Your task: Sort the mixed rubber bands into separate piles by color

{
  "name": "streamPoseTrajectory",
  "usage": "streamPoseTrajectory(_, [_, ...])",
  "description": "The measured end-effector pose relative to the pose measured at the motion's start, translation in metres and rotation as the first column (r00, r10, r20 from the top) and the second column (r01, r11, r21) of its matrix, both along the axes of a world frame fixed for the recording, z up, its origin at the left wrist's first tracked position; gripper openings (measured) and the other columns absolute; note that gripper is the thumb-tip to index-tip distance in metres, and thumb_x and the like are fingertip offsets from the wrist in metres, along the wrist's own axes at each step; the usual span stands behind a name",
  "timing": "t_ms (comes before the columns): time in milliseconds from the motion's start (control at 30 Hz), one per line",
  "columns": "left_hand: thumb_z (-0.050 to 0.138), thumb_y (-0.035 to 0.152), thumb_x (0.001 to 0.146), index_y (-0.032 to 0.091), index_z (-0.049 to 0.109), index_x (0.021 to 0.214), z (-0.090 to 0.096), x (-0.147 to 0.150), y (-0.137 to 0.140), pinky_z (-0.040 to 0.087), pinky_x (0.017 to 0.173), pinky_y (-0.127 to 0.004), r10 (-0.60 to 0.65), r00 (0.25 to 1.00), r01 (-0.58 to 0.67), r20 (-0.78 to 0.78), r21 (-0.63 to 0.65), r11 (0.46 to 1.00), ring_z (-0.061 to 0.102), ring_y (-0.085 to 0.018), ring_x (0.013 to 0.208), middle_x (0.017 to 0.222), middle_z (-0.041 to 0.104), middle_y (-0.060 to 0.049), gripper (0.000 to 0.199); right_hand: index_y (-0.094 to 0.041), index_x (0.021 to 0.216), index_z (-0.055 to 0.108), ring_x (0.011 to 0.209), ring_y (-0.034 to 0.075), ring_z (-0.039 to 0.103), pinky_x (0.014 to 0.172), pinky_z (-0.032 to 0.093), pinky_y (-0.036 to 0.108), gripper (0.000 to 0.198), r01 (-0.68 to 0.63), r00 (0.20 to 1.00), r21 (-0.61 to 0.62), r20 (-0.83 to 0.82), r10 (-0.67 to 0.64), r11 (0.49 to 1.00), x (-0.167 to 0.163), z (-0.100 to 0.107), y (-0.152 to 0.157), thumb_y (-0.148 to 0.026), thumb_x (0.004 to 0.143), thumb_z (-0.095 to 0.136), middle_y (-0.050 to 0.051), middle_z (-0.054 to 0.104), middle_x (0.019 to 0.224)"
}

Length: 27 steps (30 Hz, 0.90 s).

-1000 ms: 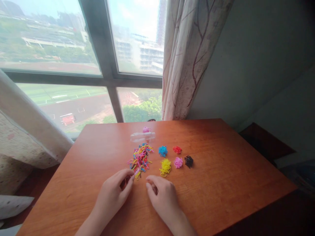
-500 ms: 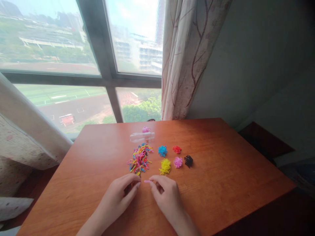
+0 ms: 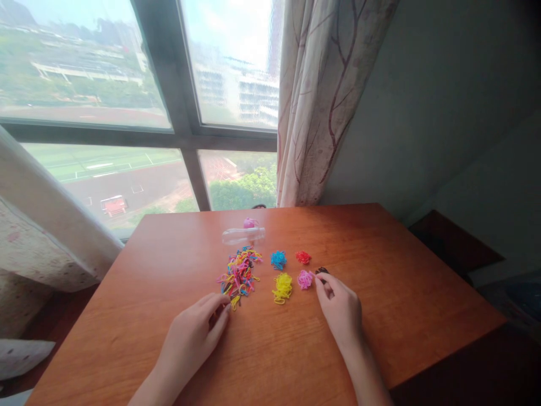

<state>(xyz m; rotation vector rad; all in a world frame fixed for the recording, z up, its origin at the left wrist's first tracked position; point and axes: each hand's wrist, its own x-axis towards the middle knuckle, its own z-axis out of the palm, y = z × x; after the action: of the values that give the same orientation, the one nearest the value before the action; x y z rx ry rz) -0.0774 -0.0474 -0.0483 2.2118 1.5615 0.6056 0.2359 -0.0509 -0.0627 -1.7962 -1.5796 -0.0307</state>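
Observation:
My right hand [image 3: 341, 307] is closed in a pinch, a pink rubber band [image 3: 313, 274] showing at its fingertips. It hovers at the right side of the small pink pile [image 3: 305, 280] and partly covers the black pile [image 3: 322, 271]. By the near edge of a mixed heap of coloured rubber bands [image 3: 239, 273] is my left hand [image 3: 198, 330], thumb and forefinger brought together. Whether anything sits between those fingertips is too small to tell. Sorted piles of yellow bands [image 3: 282, 287], blue bands [image 3: 278, 260] and red bands [image 3: 303, 257] lie between the hands and beyond.
Behind the heap a clear plastic bottle-like container [image 3: 243, 235] lies on its side, with a round pink object [image 3: 250, 223] past it. All rest on a brown wooden table [image 3: 401, 270]. A window [image 3: 186, 135] and curtains [image 3: 315, 101] stand at the far edge.
My right hand has moved right and forward with the pink band, from in front of the yellow pile to the pink pile. My left hand has shifted slightly left, still beside the mixed heap.

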Motion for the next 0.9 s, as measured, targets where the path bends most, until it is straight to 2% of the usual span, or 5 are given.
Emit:
streamPoseTrajectory(133, [0.045,0.033,0.093,0.024,0.064,0.094,0.001,-0.001,-0.001,0.047,0.062,-0.023,0.007,1.000,-0.008,-0.016,-0.007,1.000,0.065,-0.014,0.067,0.081,0.069,0.001,0.021,-0.020,0.088,0.072,0.058,0.016,0.063,0.057,0.039,0.025,0.033,0.004,0.999,-0.004,0.044,-0.004,1.000,-0.006,-0.001,-0.004,-0.040,0.097,0.047,0.004,0.070,0.070])
streamPoseTrajectory(267, [0.044,0.033,0.093,0.024,0.064,0.094,0.001,0.000,0.000,0.047,0.062,-0.023,0.006,1.000,-0.006,-0.030,-0.011,1.000,0.065,-0.014,0.067,0.081,0.069,0.001,0.022,-0.020,0.088,0.072,0.056,0.016,0.062,0.056,0.039,0.025,0.032,0.019,1.000,-0.014,0.011,-0.019,1.000,-0.003,-0.006,-0.018,-0.040,0.097,0.048,0.003,0.069,0.069])
streamPoseTrajectory(400, [0.044,0.033,0.093,0.024,0.064,0.094,0.000,0.000,0.000,0.047,0.063,-0.023,-0.001,0.999,0.000,-0.043,-0.015,1.000,0.065,-0.015,0.068,0.081,0.069,0.001,0.022,-0.021,0.090,0.071,0.060,0.015,0.063,0.060,0.041,0.024,0.029,-0.098,0.995,-0.072,0.001,0.098,0.993,0.004,-0.012,-0.028,-0.035,0.098,0.047,0.003,0.071,0.076])
streamPoseTrajectory(533, [0.045,0.034,0.093,0.024,0.065,0.094,0.000,0.000,0.001,0.047,0.063,-0.023,0.000,0.999,0.000,-0.049,-0.007,1.000,0.066,-0.015,0.069,0.081,0.070,0.001,0.021,-0.022,0.092,0.071,0.065,0.016,0.064,0.064,0.040,0.023,0.027,-0.174,0.982,-0.124,0.046,0.181,0.977,0.006,-0.014,-0.022,-0.031,0.098,0.046,0.003,0.070,0.077])
streamPoseTrajectory(900, [0.044,0.034,0.093,0.024,0.065,0.093,0.002,0.000,-0.001,0.047,0.063,-0.023,-0.007,0.999,0.007,-0.054,0.000,1.000,0.066,-0.015,0.070,0.082,0.070,0.000,0.023,-0.024,0.094,0.071,0.056,0.015,0.060,0.056,0.036,0.025,0.024,-0.036,0.990,-0.178,0.131,0.060,0.983,-0.001,-0.012,-0.017,-0.033,0.095,0.049,0.001,0.069,0.071])
